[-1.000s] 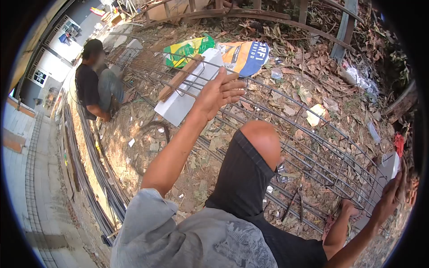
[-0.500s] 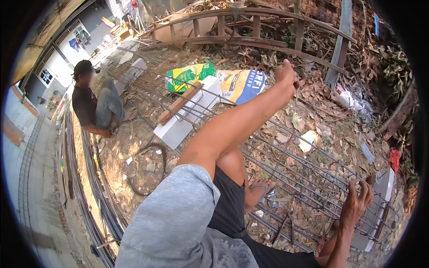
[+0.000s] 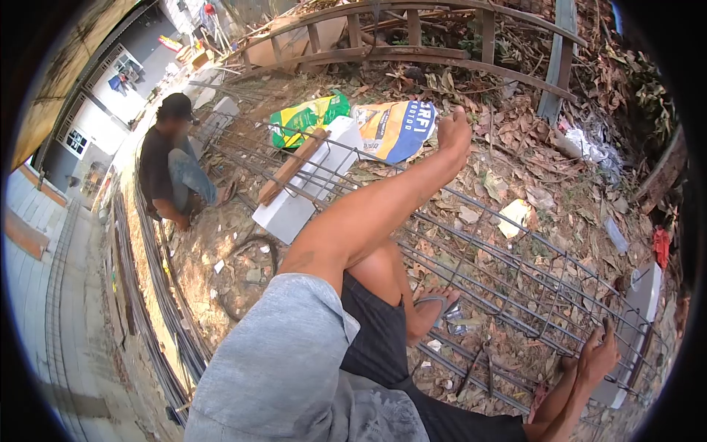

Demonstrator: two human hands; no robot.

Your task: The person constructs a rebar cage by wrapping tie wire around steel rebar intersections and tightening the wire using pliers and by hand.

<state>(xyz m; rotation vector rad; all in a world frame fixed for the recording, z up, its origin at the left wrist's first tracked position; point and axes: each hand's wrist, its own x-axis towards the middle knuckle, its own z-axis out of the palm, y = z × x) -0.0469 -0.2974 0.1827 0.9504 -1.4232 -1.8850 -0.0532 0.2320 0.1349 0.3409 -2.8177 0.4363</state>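
My left hand [image 3: 454, 140] is raised over the leaf-strewn ground, near the blue, orange and white sack [image 3: 401, 136]. Its fingers are curled closed; anything inside them is hidden. Lower right, my right hand [image 3: 598, 357] is beside the end of a long rebar cage [image 3: 508, 280], fingers partly stretched upward and apart. I cannot tell whether it touches a bar. The cage runs diagonally before me, resting across a pale block [image 3: 342, 140] with a wooden strip [image 3: 294, 168] on it, and near another pale block [image 3: 639, 302] at right.
A person [image 3: 173, 162] squats at left beside bundled bars [image 3: 140, 287]. A green and yellow sack [image 3: 309, 118] lies behind the cage. A wooden ladder [image 3: 412, 53] spans the back. A dark pincer-like tool [image 3: 471, 368] lies near my sandalled foot [image 3: 436, 302].
My left hand has shifted slightly left and down in view. My right hand has lowered and its fingers have straightened somewhat. The other person leans further forward.
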